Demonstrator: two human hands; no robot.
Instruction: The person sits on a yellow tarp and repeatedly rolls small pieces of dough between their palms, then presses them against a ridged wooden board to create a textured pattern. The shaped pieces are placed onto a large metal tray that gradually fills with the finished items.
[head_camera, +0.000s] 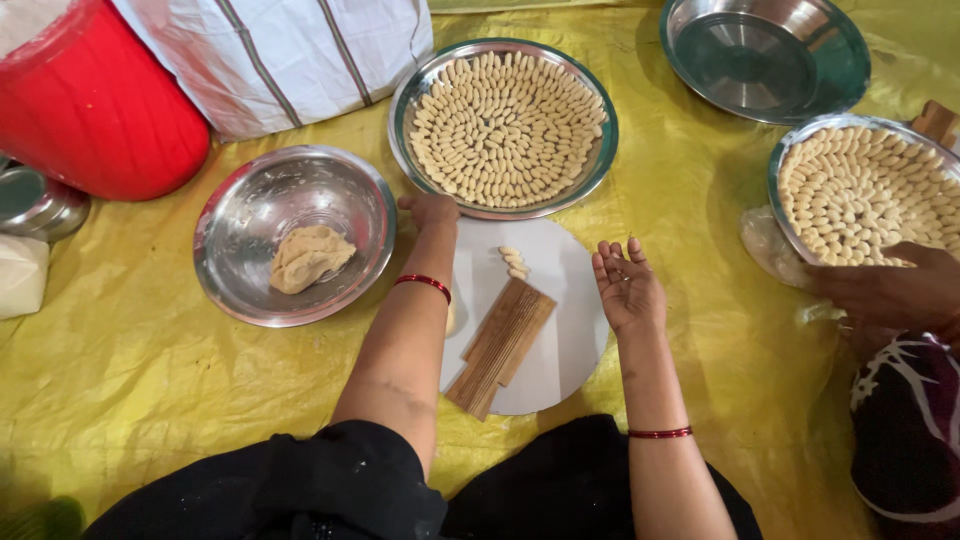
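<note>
I look down on a yellow sheet (130, 370) that covers the whole floor. At the top left stands a red drum (95, 110), with a white striped sack (280, 55) just beside it. Below the sack sits a steel bowl (235, 205) holding a lump of dough (310, 257).

At the top centre is a round tray (598, 150) packed with rings of small shaped dough pieces (505, 125). An empty steel plate (765, 55) lies at the top right, and below it a second tray (790, 150) is filled the same way. Another person's hand (885, 290) rests against that tray's near edge, and a clear plastic bag (765, 245) lies just beside it.

In front of me lies a white round board (570, 350). A ribbed wooden comb (502, 345) rests on it at a slant, and a few shaped pieces (513, 262) lie in a short row near the board's far side.

My left hand (430, 210) reaches over the board's far edge and touches the rim of the centre tray; its fingers are curled under, and I cannot tell whether they hold anything. My right hand (625, 285) hovers over the board's right side, palm up, fingers loosely spread and empty. Both wrists wear thin red bangles (422, 282).

At the far left edge sit a small steel pot (35, 205) and a white bag (20, 275).
</note>
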